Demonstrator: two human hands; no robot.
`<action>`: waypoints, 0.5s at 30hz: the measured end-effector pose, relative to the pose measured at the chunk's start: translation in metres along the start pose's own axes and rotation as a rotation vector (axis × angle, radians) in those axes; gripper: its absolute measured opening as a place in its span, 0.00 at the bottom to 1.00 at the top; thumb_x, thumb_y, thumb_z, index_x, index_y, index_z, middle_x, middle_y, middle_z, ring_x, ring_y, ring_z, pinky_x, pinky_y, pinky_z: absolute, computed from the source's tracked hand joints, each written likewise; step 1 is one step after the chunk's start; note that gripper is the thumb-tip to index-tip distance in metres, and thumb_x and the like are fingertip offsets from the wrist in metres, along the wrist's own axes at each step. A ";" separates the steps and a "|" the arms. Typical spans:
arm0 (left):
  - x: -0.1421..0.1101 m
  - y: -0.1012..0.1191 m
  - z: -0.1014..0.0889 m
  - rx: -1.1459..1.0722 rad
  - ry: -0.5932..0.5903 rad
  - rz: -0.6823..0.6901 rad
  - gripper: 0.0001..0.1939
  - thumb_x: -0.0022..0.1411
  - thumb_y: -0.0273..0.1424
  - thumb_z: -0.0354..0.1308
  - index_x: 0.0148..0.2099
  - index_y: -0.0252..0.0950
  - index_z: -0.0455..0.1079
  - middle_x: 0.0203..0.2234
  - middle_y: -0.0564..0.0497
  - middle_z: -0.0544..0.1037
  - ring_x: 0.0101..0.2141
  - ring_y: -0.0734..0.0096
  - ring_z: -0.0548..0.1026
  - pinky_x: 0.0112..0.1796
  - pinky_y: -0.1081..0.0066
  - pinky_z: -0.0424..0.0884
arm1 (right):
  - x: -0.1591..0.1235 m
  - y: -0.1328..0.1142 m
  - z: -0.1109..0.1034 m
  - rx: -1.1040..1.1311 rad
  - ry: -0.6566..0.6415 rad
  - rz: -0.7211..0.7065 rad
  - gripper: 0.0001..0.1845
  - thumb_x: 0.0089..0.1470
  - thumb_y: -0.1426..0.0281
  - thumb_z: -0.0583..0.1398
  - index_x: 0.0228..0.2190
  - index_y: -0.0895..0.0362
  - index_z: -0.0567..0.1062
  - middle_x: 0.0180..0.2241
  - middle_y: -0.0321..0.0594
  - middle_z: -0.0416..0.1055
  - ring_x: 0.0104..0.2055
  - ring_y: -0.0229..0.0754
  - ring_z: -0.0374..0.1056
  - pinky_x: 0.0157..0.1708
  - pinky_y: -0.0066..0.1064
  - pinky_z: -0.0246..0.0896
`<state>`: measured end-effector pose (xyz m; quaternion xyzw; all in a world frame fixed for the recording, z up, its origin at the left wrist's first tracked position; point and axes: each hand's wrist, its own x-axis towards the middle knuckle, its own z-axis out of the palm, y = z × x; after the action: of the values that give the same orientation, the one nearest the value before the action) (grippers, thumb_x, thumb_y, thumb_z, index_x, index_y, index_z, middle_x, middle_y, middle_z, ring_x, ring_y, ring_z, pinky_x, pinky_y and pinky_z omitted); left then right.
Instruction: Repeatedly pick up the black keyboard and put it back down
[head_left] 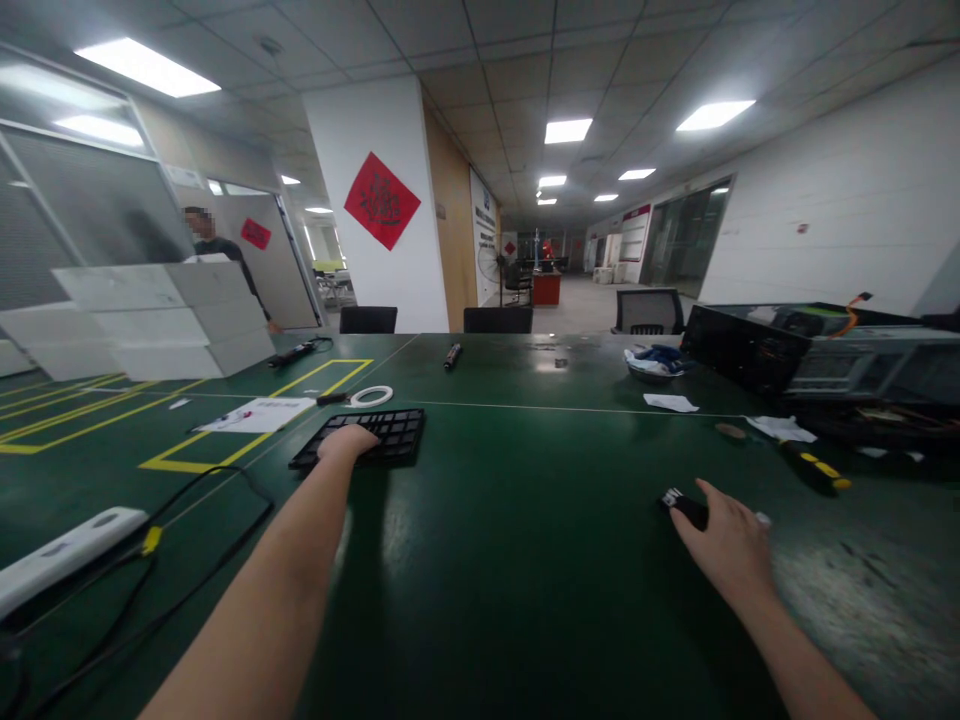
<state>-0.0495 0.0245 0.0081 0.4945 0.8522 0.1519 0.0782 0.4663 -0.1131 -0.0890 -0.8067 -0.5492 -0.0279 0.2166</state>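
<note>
My left hand [347,440] reaches over a flat black compartment tray [401,437]. Its fingers point down at the tray's cells and are mostly hidden by the hand itself, so what they hold, if anything, does not show. On the right, my right hand [727,540] rests low over the green table [525,540], curled around a small black object with a silvery end [688,508]. That object pokes out between thumb and forefinger, and its exact kind cannot be made out. A pale tip shows at the far side of this hand.
Behind the tray lie a white tape roll [371,396] and a paper sheet [259,414]. White boxes [180,320] stand far left, near a person [221,245]. A power strip [71,560] with black cables is at left. An open computer case [817,350] and a yellow-black screwdriver [817,468] lie right.
</note>
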 end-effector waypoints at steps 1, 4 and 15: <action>-0.002 0.003 0.001 0.024 -0.017 -0.020 0.14 0.40 0.36 0.62 0.27 0.29 0.68 0.38 0.31 0.73 0.43 0.39 0.68 0.40 0.53 0.64 | 0.000 0.000 0.000 0.005 -0.011 0.007 0.34 0.46 0.55 0.48 0.51 0.63 0.59 0.48 0.52 0.64 0.53 0.57 0.56 0.50 0.50 0.48; -0.015 0.017 0.006 0.065 -0.036 0.016 0.15 0.45 0.37 0.59 0.30 0.29 0.69 0.40 0.33 0.72 0.44 0.43 0.69 0.41 0.58 0.64 | 0.001 0.001 -0.002 0.075 -0.058 0.043 0.33 0.45 0.56 0.50 0.50 0.60 0.59 0.45 0.48 0.67 0.51 0.56 0.57 0.50 0.50 0.50; -0.199 0.111 0.093 -0.490 -0.191 0.829 0.18 0.53 0.40 0.55 0.42 0.33 0.65 0.34 0.45 0.70 0.35 0.66 0.69 0.36 0.68 0.65 | -0.033 -0.059 -0.032 1.045 -0.533 -0.215 0.29 0.39 0.64 0.60 0.45 0.54 0.58 0.49 0.43 0.63 0.52 0.44 0.59 0.52 0.39 0.54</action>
<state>0.1671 -0.0794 -0.0454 0.7709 0.5120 0.3201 0.2030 0.4066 -0.1366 -0.0512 -0.5123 -0.6039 0.4277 0.4357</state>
